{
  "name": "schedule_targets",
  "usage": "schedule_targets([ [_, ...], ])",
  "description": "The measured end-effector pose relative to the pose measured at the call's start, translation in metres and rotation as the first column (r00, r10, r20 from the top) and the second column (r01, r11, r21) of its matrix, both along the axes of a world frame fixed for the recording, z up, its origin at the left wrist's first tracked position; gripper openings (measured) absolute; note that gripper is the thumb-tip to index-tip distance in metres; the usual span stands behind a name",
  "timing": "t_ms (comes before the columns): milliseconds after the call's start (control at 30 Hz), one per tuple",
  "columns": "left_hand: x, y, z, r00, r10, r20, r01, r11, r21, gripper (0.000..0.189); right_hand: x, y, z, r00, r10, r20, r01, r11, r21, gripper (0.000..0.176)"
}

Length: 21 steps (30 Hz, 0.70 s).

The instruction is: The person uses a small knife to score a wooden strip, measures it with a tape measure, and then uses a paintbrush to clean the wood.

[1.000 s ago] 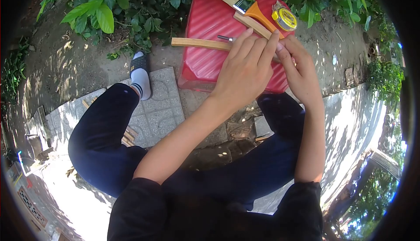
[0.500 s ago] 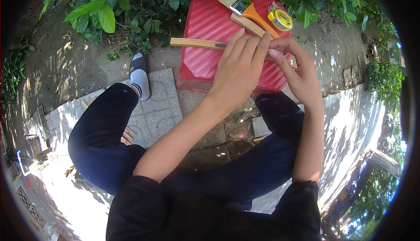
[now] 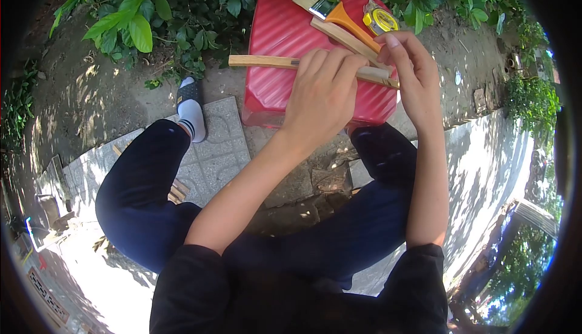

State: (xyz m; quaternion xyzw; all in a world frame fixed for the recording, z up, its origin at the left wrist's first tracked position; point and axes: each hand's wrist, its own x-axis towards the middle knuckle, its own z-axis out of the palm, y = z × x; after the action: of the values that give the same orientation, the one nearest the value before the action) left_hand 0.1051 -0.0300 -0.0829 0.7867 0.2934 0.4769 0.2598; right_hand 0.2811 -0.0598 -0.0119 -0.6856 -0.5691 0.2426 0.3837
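Observation:
A narrow wooden strip point(image 3: 260, 61) lies crosswise over a red plastic stool point(image 3: 273, 91), its left end past the stool's edge. My left hand point(image 3: 321, 91) is closed around the strip's middle, with a dark mark on the wood beside the fingers. A small pale piece point(image 3: 374, 72) shows on the strip just right of that hand. My right hand point(image 3: 418, 70) is raised off the strip's right end, thumb and fingers drawn together in a pinch close to the paintbrush handle; what they hold, if anything, is hidden.
A paintbrush point(image 3: 348, 20) with an orange handle, a second wooden strip point(image 3: 345, 37) and a yellow tape measure point(image 3: 382, 20) rest on the stool's far half. Leafy branches point(image 3: 139, 19) overhang its back edge. Wood pieces point(image 3: 178, 191) lie near my left leg.
My right hand has come away from the strip, moving up and slightly right, uncovering the strip's right end and the pale piece. My left hand keeps its grip on the strip.

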Motion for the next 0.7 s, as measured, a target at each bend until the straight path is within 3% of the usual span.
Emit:
schedule_targets([
  [67,-0.001,0.0,-0.001,1.0,-0.003,-0.007,0.003,1.0,0.009,0.021,-0.006,0.004,0.0,0.989,-0.063,0.136,0.061,0.998,0.024,0.022],
  [167,-0.001,-0.001,-0.001,1.0,0.002,-0.019,-0.001,0.999,0.032,0.023,0.005,0.006,-0.011,0.884,0.024,0.468,-0.052,0.998,0.047,0.022],
  [467,-0.003,-0.001,-0.005,1.0,-0.009,-0.01,0.009,1.0,0.029,0.023,-0.012,0.008,-0.013,0.787,0.04,0.616,-0.107,0.992,0.071,0.028],
  [700,-0.003,-0.001,-0.008,0.998,-0.025,-0.05,0.028,0.998,0.059,0.023,-0.015,0.013,-0.021,0.795,0.015,0.606,-0.107,0.987,0.116,0.026],
])
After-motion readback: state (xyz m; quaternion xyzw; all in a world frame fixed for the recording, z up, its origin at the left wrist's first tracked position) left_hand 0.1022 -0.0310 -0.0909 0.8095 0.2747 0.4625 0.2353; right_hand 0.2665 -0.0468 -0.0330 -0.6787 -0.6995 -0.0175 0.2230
